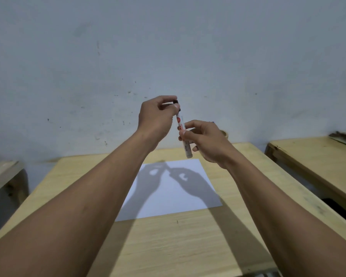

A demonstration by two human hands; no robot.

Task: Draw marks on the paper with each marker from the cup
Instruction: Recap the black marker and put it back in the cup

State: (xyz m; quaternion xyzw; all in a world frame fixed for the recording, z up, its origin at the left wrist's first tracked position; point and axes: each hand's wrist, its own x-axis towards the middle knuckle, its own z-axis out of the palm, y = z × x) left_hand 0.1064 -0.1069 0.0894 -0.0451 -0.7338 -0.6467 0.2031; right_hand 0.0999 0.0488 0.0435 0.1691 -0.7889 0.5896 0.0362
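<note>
Both hands are raised above the table, holding one white marker point(180, 124) with red print, nearly upright. My left hand point(157, 118) pinches its black cap point(176, 103) at the top end. My right hand point(205, 139) grips the barrel lower down, and the marker's bottom end sticks out below the fingers. A blank white sheet of paper point(174, 198) lies flat on the wooden table point(188, 246) below, carrying the hands' shadows. The cup point(225, 133) is mostly hidden behind my right hand; only a brown rim shows.
A grey, scuffed wall stands just behind the table. A second wooden table point(316, 162) is to the right with a dark object point(343, 136) on its far edge. A wooden bench or shelf point(2, 174) sits at the left.
</note>
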